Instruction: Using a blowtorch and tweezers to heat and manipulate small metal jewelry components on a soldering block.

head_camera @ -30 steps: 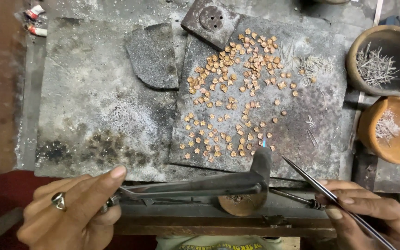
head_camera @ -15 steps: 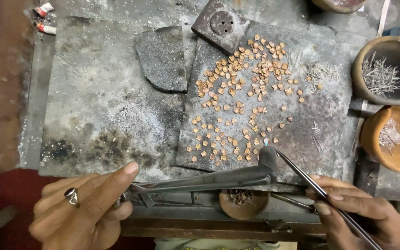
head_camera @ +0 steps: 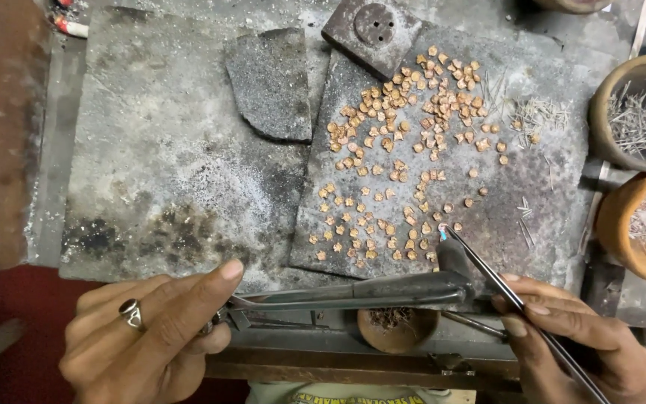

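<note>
My left hand, with a ring on one finger, holds the handle end of a long grey metal torch that lies along the near edge of the bench. Its bent nozzle points at the slab near a tiny blue flame tip. My right hand grips thin metal tweezers, whose tip touches down among the nearest of several small copper-coloured pieces. These pieces are scattered over a dark stone slab.
A larger grey slab lies to the left, with a broken dark shard on it. A square block with holes sits at the top. Two clay bowls with thin wire bits stand at right. A small round dish sits under the torch.
The view has shifted, so the slabs appear lower and more to the right. The tweezers' tip and torch nozzle have moved closer to the near pieces on the slab.
</note>
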